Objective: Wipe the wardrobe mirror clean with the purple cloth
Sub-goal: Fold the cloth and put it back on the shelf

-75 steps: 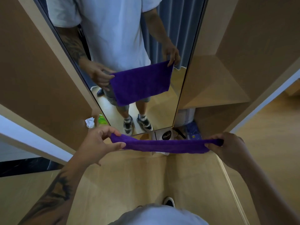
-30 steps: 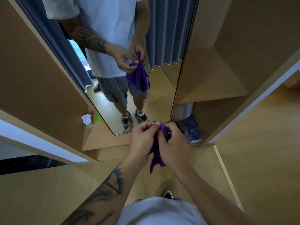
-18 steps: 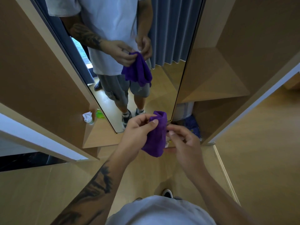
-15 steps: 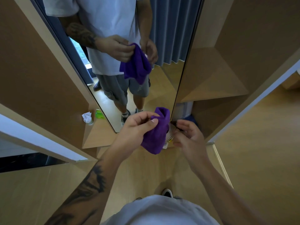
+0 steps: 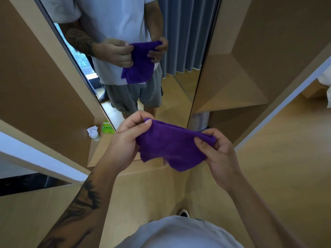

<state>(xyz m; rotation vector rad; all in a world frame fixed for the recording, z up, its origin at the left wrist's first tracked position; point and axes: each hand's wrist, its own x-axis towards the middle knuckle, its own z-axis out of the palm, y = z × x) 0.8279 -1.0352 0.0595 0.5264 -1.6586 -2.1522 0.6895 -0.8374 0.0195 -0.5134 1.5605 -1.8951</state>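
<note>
The person stands facing the wardrobe mirror [image 5: 180,97], a tall narrow pane set between wooden panels, and holds the purple cloth [image 5: 172,147] in front of the body, below the mirror's lower edge and clear of the glass. The cloth is folded into a thick band that hangs between both hands, its lower edge drooping unevenly.

The left hand [image 5: 125,140] pinches the cloth's left upper corner, with the thumb on the near face and the curled fingers [image 5: 136,120] wrapped over the top edge. The right hand [image 5: 218,153] grips the right upper corner in the same way, thumb pressing on the near side and the other fingers folded behind the fabric. The two hands sit apart, with the cloth stretched loosely between them. The left forearm carries a dark tattoo.

The mirror reflects the person's pale T-shirt, grey shorts and both hands holding the cloth, along with a blue-grey curtain [image 5: 184,33] behind.

To the left of the mirror's base, on a low wooden shelf [image 5: 100,153], stand a small bottle with a white crumpled top [image 5: 93,132] and, just beside it, a green object [image 5: 107,127] next to the mirror frame. To the right of the mirror, the wardrobe opens onto angled wooden shelves. A shoe tip [image 5: 183,213] shows on the light wooden floor [image 5: 279,158] below the person's shirt.
</note>
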